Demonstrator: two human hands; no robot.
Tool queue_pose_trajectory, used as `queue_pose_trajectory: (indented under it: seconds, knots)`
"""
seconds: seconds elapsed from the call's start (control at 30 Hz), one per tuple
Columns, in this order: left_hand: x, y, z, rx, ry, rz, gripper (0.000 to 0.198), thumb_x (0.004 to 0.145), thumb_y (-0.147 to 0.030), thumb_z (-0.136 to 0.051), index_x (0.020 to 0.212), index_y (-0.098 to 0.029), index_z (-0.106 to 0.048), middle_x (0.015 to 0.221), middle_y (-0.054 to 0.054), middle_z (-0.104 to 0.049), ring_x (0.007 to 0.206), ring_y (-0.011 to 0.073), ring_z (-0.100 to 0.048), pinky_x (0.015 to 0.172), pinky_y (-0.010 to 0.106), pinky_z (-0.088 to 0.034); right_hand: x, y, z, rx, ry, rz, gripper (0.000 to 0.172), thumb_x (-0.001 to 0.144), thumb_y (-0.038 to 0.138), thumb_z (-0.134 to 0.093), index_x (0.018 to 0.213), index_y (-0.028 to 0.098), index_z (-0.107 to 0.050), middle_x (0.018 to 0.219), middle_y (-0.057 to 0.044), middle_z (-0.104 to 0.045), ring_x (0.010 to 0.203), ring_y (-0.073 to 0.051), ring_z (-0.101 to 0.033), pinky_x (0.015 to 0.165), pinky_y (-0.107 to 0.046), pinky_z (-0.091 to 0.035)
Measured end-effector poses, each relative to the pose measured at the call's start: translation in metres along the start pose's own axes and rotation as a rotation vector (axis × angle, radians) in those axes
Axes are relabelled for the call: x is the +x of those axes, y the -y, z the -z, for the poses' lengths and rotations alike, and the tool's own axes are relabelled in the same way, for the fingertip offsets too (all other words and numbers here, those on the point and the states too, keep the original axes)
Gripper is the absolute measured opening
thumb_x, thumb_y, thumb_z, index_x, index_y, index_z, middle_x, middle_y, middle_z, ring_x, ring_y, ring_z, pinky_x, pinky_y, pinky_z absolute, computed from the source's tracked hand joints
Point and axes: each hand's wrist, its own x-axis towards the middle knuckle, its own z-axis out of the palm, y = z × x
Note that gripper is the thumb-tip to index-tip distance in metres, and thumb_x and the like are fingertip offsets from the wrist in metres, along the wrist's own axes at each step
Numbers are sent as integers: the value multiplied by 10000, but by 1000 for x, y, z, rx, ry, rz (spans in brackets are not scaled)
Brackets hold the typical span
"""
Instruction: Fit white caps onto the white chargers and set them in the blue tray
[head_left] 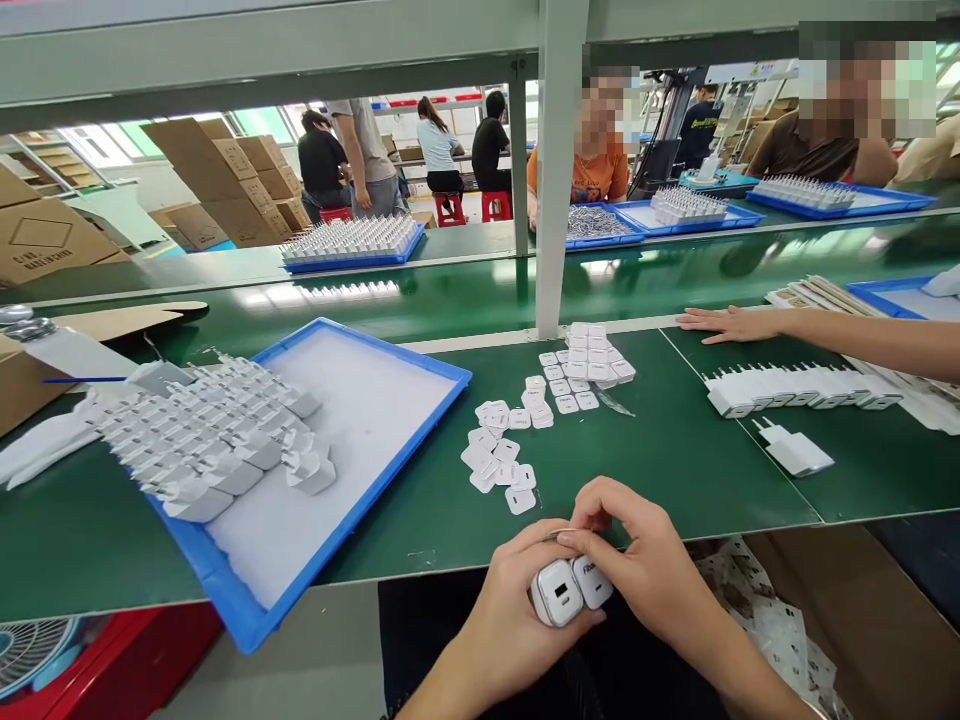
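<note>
My left hand (514,610) is wrapped round two white charger plugs (559,592) held side by side, port ends toward me. The left one shows a dark port opening; the right one's face bears dark lettering and a slot. My right hand (649,560) pinches a thin plate (564,534), seen almost edge-on, just above the chargers against my left fingers. Beyond my hands, loose white face plates (495,460) with small slots lie scattered on the green table. Behind them, more plates (592,355) are stacked in neat rows.
A blue-rimmed tray (360,500) on the left bears many white chargers (217,430) and overhangs the table edge. On the right stand a row of chargers (802,388) and a single charger (796,450). A co-worker's hand (731,324) rests nearby. A metal post (553,180) rises ahead.
</note>
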Motion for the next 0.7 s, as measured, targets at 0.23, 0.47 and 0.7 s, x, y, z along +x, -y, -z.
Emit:
queue_pose_trajectory:
  seconds: [0.23, 0.47, 0.7]
  knots:
    - [-2, 0, 4, 68, -95, -65, 489, 635, -106, -805, 1090, -240, -685, 1072, 50, -698, 976, 203, -668, 900, 326, -539, 5, -1, 17, 188, -172, -190, 132, 740, 302, -733, 671, 198, -690, 507, 46, -475, 503, -108, -396, 497, -252, -343]
    - [-1, 0, 0, 63, -206, -177, 453, 694, -131, -779, 1124, -220, -669, 1070, 72, -695, 960, 194, -680, 864, 316, -574, -19, 2, 21, 430, -85, -290, 178, 752, 372, -753, 818, 208, -765, 725, -46, -730, 627, -159, -642, 606, -252, -527]
    - [7, -2, -1, 224, -387, -406, 425, 767, -94, -701, 1176, -178, -622, 1129, 113, -676, 1035, 198, -658, 889, 307, -574, -37, 0, 13, 526, -182, -350, 233, 795, 370, -737, 991, 264, -670, 697, -12, -730, 658, -161, -673, 653, -246, -549]
